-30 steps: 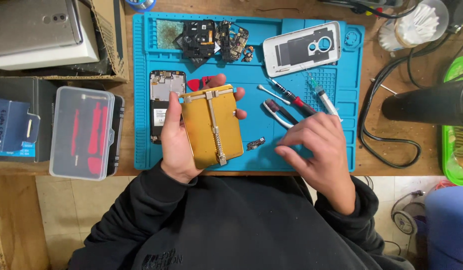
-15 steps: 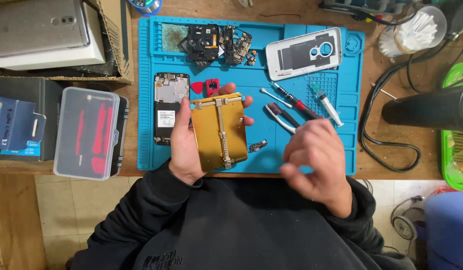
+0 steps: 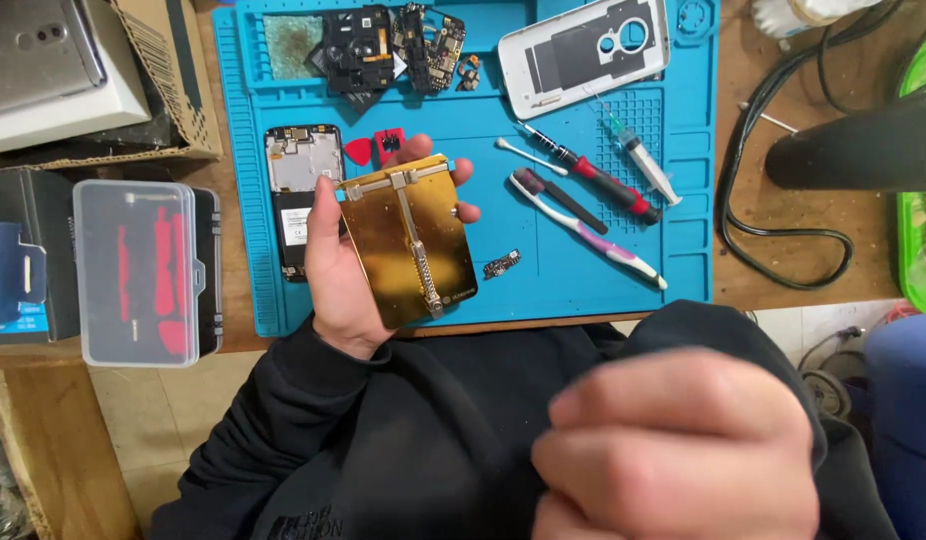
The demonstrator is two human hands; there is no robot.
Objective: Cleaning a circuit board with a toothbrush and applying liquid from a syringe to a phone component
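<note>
My left hand [image 3: 331, 285] holds a gold rectangular board-holder plate [image 3: 403, 245] with a metal clamp bar down its middle, tilted above the near edge of a blue work mat [image 3: 553, 295]. My thumb lies along the plate's left side and my fingertips curl over its top right edge. My right hand [image 3: 683, 450] is raised close to the camera, blurred, its fingers curled together with nothing visible in them. A small dark circuit piece [image 3: 501, 264] lies on the mat just right of the plate.
On the mat lie an opened phone frame [image 3: 301, 190], red picks [image 3: 371, 150], dismantled circuit boards [image 3: 383, 45], a white phone back cover [image 3: 583, 55], a red-handled screwdriver [image 3: 598, 182], a toothbrush [image 3: 593, 240] and a syringe [image 3: 643, 160]. A clear tool box [image 3: 138, 270] sits left; black cable [image 3: 773, 230] right.
My right hand has lifted off the mat and come up close to the camera. My left hand has tilted the gold plate slightly; the view has shifted nearer.
</note>
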